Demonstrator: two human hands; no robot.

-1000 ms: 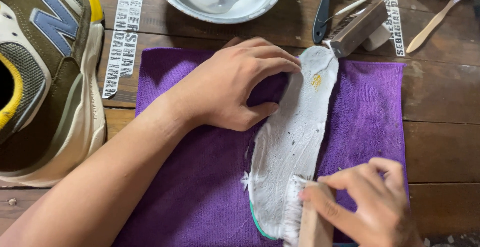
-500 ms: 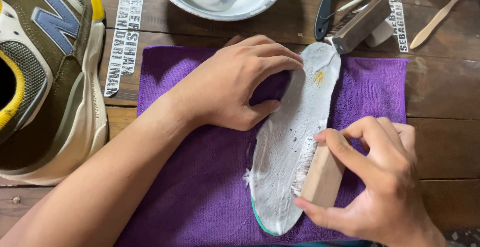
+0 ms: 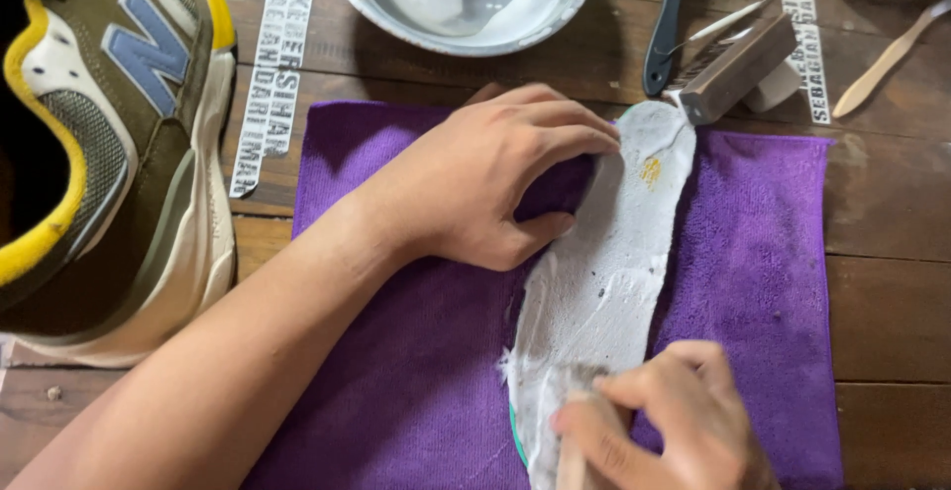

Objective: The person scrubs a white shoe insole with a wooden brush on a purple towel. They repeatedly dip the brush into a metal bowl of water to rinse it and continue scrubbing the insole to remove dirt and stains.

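Note:
A grey-white shoe insole (image 3: pixel 616 252), covered in soapy foam, lies lengthwise on a purple cloth (image 3: pixel 763 252). My left hand (image 3: pixel 490 178) rests on the cloth and presses its fingertips against the insole's upper left edge, holding it down. Near the bottom of the view, my right hand (image 3: pixel 659 426) grips a small wooden-backed brush (image 3: pixel 575 431) whose bristles sit on the insole's near end. Most of the brush is hidden by my fingers.
An olive, blue and yellow sneaker (image 3: pixel 109 143) stands at the left. A metal bowl (image 3: pixel 461 0) of water sits at the top. Behind the insole lie a black-handled brush (image 3: pixel 666 24), a wooden block brush (image 3: pixel 738 69) and a wooden stick (image 3: pixel 887 59) on the wooden table.
My right hand has slid the brush back down the insole toward its near end, after being higher at its right side half a second ago. The left hand has stayed in place.

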